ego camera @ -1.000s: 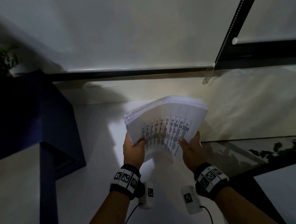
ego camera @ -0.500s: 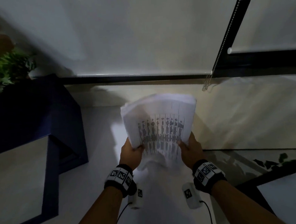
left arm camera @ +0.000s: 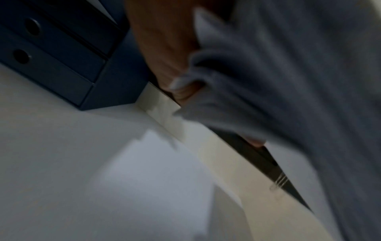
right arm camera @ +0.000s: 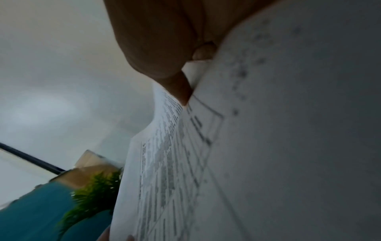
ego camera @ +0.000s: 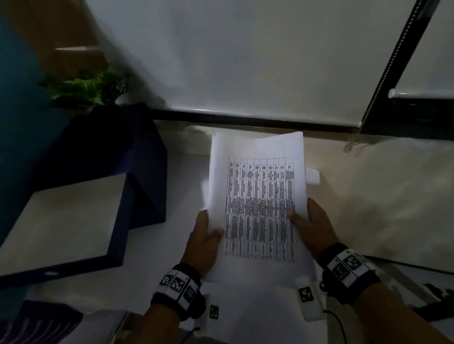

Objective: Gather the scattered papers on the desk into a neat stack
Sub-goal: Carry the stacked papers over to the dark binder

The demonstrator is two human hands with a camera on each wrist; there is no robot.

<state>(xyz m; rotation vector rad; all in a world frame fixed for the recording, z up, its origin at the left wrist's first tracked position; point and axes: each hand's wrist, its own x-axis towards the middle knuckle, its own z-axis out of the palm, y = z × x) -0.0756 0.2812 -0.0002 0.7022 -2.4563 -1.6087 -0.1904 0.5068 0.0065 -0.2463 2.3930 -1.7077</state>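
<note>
From the head view, the paper stack (ego camera: 259, 193) is held lengthwise away from the body, just right of the blue file box (ego camera: 128, 162), printed table uppermost, pinched by the left hand (ego camera: 204, 243) and right hand (ego camera: 309, 228). In the left wrist view, blurred sheet edges (left arm camera: 257, 78) are seen splayed. In the right wrist view, the thumb (right arm camera: 177, 84) is pressed onto the print.

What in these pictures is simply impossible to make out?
- Printed table on the papers: head view, text too small and blurred to read.
- Left hand: its fingers are hidden under the papers in the head view; the left wrist view is motion-blurred.
- Right hand: only the thumb shows on top.
- Sheet count: the top sheet covers the rest.
</note>
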